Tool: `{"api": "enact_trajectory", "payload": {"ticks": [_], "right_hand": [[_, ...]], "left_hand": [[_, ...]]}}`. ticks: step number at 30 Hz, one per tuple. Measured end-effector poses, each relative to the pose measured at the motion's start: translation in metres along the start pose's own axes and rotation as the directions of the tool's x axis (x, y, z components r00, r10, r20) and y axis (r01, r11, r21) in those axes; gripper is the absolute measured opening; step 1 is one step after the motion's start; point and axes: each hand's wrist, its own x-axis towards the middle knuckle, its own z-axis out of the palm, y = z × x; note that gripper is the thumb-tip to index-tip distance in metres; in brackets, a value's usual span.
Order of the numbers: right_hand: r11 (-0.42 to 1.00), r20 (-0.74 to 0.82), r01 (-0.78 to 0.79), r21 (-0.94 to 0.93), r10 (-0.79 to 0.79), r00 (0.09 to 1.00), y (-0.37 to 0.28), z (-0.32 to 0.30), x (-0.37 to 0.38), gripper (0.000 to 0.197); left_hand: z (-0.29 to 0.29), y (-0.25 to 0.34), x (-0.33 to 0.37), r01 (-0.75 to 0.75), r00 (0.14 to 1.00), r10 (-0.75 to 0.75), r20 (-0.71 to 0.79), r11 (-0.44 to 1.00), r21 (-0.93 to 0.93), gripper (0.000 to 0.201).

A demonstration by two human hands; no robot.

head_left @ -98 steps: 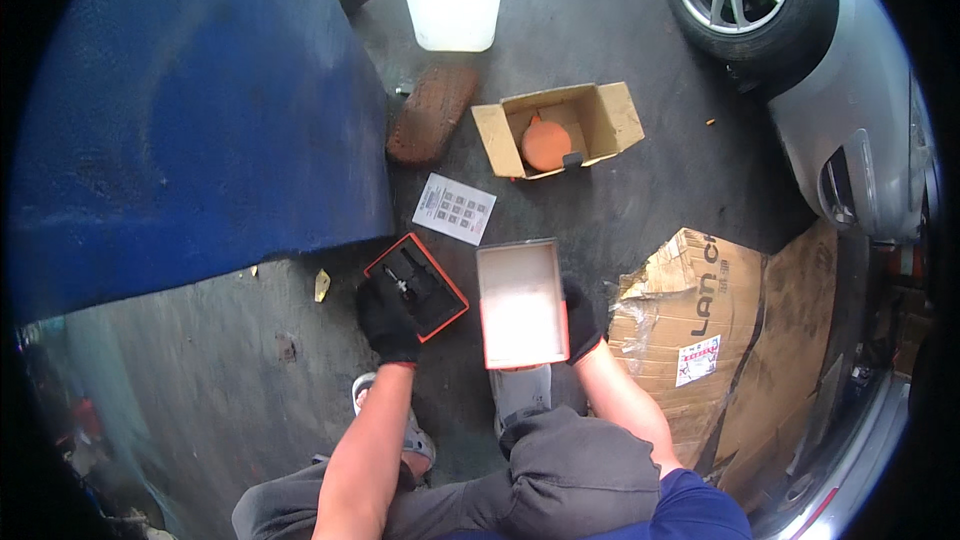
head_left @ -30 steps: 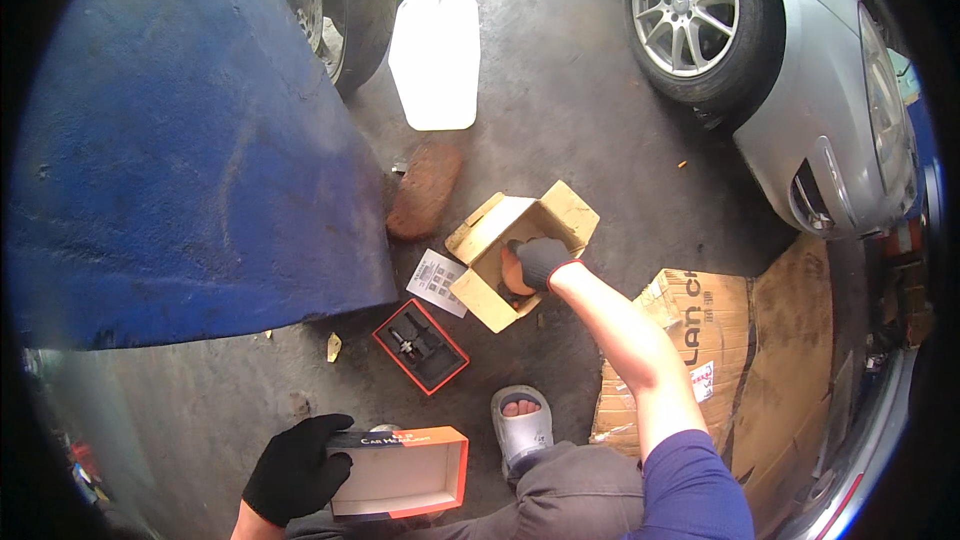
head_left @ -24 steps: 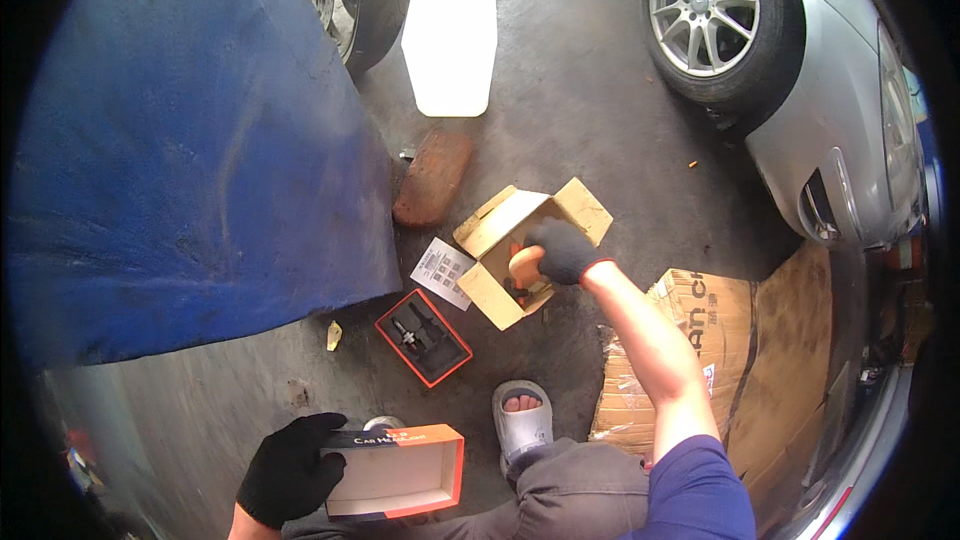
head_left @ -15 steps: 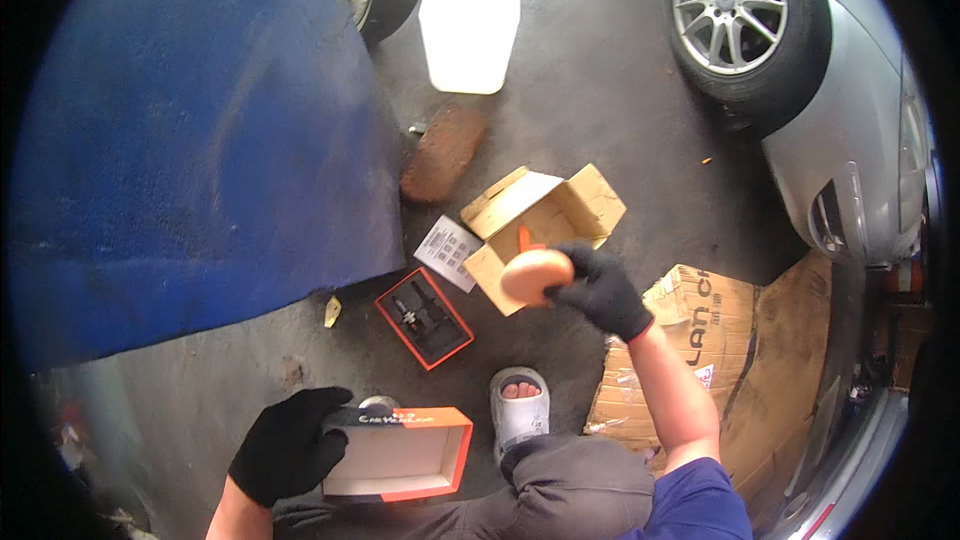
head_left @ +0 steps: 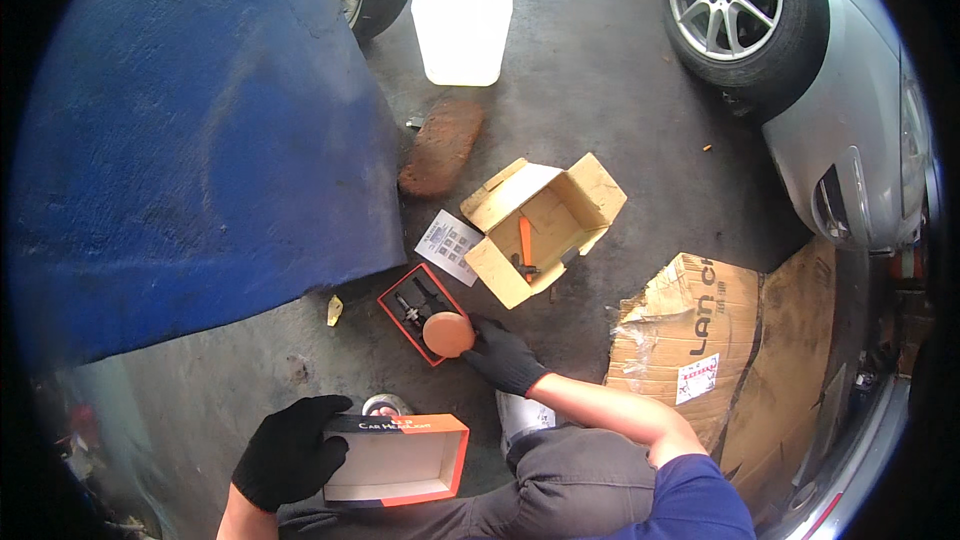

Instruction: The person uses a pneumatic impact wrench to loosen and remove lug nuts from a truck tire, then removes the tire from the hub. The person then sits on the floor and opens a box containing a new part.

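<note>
My right hand [head_left: 505, 355], in a black glove, is closed on the edge of a flat, round, orange-brown disc [head_left: 448, 335]. The disc hangs over the lower corner of a small red-edged box [head_left: 449, 294] and covers part of it. Dark foam and a black-and-silver piece [head_left: 408, 310] that looks like a bulb show inside that box. Also gloved in black, my left hand [head_left: 292, 450] grips the left end of a black-and-orange cardboard box [head_left: 395, 465] by my lap. Its white inside faces up with nothing in it.
An open brown carton [head_left: 550, 202] holds an orange-handled tool [head_left: 526, 240]. Beside it lies a printed leaflet [head_left: 447, 247]. Flattened cardboard [head_left: 660, 340] lies at right, below a silver car [head_left: 860, 90]. A blue panel [head_left: 220, 160], reddish-brown block [head_left: 441, 148] and white container [head_left: 462, 10] stand beyond.
My right hand has carried the disc from above the brown carton, left and nearer to me, over the red-edged box. My left hand has stayed almost still on its box.
</note>
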Motion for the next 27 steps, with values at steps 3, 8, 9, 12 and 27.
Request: {"api": "enact_trajectory", "payload": {"ticks": [3, 8, 9, 12, 27], "right_hand": [[1.000, 0.096, 0.000, -0.020, 0.002, 0.995, -0.024, -0.059, -0.021, 0.059], [0.983, -0.337, 0.180, 0.028, -0.160, 0.928, -0.030, -0.135, 0.010, 0.029], [0.978, -0.394, 0.205, -0.045, -0.206, 0.896, -0.022, -0.150, 0.036, 0.031], [0.820, -0.256, -0.182, -0.543, 0.044, 0.966, 0.007, -0.171, 0.113, 0.046], [0.851, -0.313, -0.037, -0.525, -0.153, 0.937, -0.006, -0.179, 0.118, 0.026]], "left_hand": [[0.000, -0.001, 0.000, -0.026, 1.000, 0.026, -0.004, 1.000, -0.017, 0.052], [0.002, -0.001, 0.002, -0.116, 0.993, 0.116, 0.005, 0.993, -0.033, 0.052], [0.002, 0.000, 0.002, -0.125, 0.992, 0.126, 0.009, 0.991, -0.039, 0.052], [0.002, 0.001, 0.000, -0.130, 0.991, 0.130, -0.002, 0.991, -0.041, 0.052], [0.002, 0.002, -0.014, -0.108, 0.994, 0.107, -0.025, 0.994, -0.027, 0.052]]}}
